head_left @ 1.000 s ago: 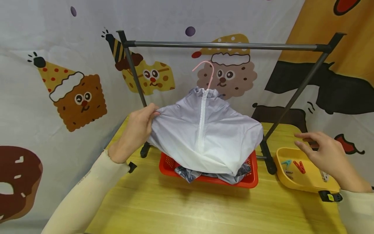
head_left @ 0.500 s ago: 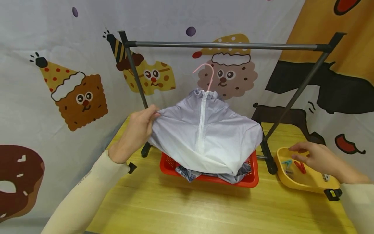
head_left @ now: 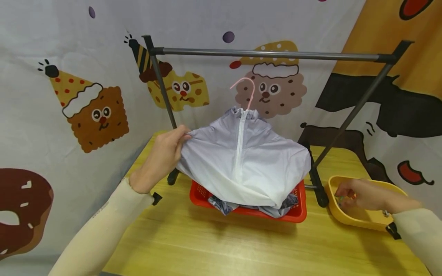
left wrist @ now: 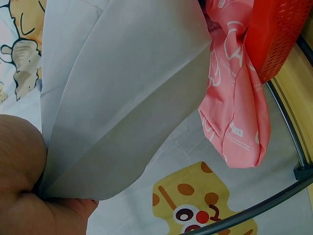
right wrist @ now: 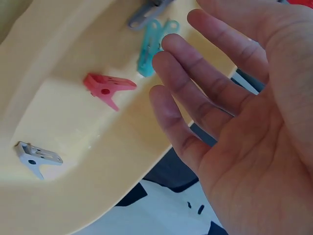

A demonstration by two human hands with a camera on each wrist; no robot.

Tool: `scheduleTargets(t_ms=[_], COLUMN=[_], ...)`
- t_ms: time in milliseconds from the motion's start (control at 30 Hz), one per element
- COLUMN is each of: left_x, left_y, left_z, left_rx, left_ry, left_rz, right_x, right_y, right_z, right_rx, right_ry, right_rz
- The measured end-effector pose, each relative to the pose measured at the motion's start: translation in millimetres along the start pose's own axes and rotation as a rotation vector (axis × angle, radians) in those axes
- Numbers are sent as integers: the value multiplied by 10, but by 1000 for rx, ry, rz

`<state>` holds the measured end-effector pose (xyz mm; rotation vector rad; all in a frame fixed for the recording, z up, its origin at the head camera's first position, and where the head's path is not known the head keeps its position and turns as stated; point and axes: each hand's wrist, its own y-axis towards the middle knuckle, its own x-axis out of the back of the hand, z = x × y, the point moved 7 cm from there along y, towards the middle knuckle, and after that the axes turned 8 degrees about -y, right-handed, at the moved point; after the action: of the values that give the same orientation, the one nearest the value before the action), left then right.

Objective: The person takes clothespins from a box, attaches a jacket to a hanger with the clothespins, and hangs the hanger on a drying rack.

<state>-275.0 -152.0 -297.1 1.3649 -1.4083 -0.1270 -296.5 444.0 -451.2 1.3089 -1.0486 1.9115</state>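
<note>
Over the yellow tray (head_left: pixel 369 217), right grip (head_left: pixel 364 194): our fingers apart, nothing visibly held.
Teal peg (right wrist: pixel 148 51): just beyond our right fingertips, long axis crosswise to them; contact unclear.
Left grip (head_left: pixel 165 149): pinching the pale jacket (head_left: pixel 221 161), well apart from the peg.

We note a pale backdrop (head_left: pixel 193 19) printed with biscuit (head_left: pixel 100 128), cheese (head_left: pixel 190 96) and doughnut (head_left: pixel 31 191). On the yellow wood-grain table (head_left: pixel 214 249) we log a dark metal rack (head_left: pixel 272 54) and red basket (head_left: pixel 301 211) holding patterned cloth (head_left: pixel 222 206).
</note>
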Motion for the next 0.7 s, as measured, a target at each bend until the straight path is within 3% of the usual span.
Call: scheduleTargets(t_ms=[367, 467, 600, 700], left_x=[-21, -22, -19, -20], left_y=[0, -7, -14, -19], left_z=[-23, -31, -34, -27], left_rx=[-30, -33, -23, -13], left_ry=[2, -1, -6, -6], left_rz=[8, 7, 11, 15], right_x=[-118, -136, -136, -156], right_y=[80, 81, 94, 105], right_z=[102, 127, 101, 58], right_rx=[9, 42, 36, -13], right_ry=[-14, -7, -47, -64], right_rz=[68, 60, 36, 60])
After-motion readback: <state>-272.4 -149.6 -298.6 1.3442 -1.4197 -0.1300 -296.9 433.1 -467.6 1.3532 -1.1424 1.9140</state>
